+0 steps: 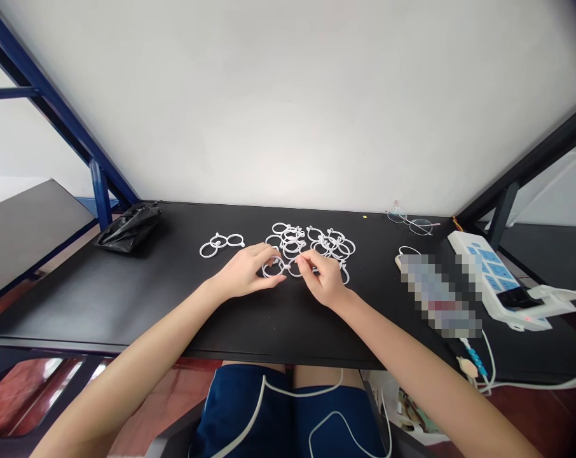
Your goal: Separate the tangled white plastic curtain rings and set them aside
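Left hand (pixel 244 271) and right hand (pixel 322 278) both pinching linked white plastic rings (pixel 273 268) between fingertips. Crumpled black plastic bag (pixel 128 228) off to the left on the black table (pixel 126 299), contents hidden.

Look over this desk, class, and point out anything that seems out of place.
A crumpled black plastic bag lies at the left end of the black desk, apart from the white plastic rings, and looks discarded. At right, a pixelated patch hides an object beside the power strip.
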A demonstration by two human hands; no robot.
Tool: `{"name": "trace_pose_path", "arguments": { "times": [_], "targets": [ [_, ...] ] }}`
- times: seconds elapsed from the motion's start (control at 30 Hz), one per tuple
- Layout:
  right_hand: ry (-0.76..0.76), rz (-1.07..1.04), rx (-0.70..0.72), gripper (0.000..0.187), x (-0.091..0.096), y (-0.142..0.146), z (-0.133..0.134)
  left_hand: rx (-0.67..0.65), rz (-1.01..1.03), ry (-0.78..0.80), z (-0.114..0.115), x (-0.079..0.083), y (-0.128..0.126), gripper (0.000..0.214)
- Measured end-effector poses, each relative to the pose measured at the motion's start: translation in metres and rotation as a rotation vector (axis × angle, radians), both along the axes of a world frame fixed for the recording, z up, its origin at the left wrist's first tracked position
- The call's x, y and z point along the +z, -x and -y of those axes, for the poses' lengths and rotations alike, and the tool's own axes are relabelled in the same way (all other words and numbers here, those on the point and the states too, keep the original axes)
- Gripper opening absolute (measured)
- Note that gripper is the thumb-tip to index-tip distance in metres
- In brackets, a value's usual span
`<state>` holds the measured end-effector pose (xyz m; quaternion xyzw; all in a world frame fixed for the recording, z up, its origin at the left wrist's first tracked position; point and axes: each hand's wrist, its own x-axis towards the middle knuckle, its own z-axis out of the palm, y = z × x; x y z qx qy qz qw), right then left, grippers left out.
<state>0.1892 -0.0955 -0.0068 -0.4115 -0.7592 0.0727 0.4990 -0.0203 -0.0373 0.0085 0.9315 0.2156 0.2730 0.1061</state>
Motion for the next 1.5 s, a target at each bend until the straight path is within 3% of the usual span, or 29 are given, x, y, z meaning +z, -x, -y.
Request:
{"name": "trace_pose_path", "arguments": {
  "times": [0.33, 0.43, 0.57, 0.73, 1.07, 1.37, 1.5],
  "targets": [
    [0.095, -0.014, 0.045, 0.014, 0.001, 0.002, 0.0, 0.072, -0.026, -0.015, 0.0, -0.004, -0.004, 0.031],
    [0.146, 0.005, 0.072, 0.011, 0.001, 0.003, -0.002, 0.245, -0.019, -0.056, -0.004, -0.005, -0.004, 0.031],
    [0.226, 0.093, 0.224, 0.006, -0.002, 0.006, 0.0, 0.514, -0.062, -0.058, -0.015, -0.005, 0.004, 0.027],
    [0.326, 0.218, 0.301, 0.016, -0.003, 0.011, 0.005, 0.715, -0.063, 0.089, -0.031, -0.01, 0.016, 0.024],
    [0.406, 0.334, 0.257, 0.016, 0.003, 0.006, 0.002, 0.698, -0.177, 0.104, -0.04, -0.021, 0.023, 0.026],
    [0.45, 0.383, 0.27, 0.02, 0.006, 0.008, 0.003, 0.682, -0.107, 0.074, -0.04, -0.02, 0.024, 0.026],
    [0.392, 0.391, 0.279, 0.011, 0.006, 0.008, 0.004, 0.706, -0.079, 0.09, -0.037, -0.018, 0.022, 0.024]
  ]
}}
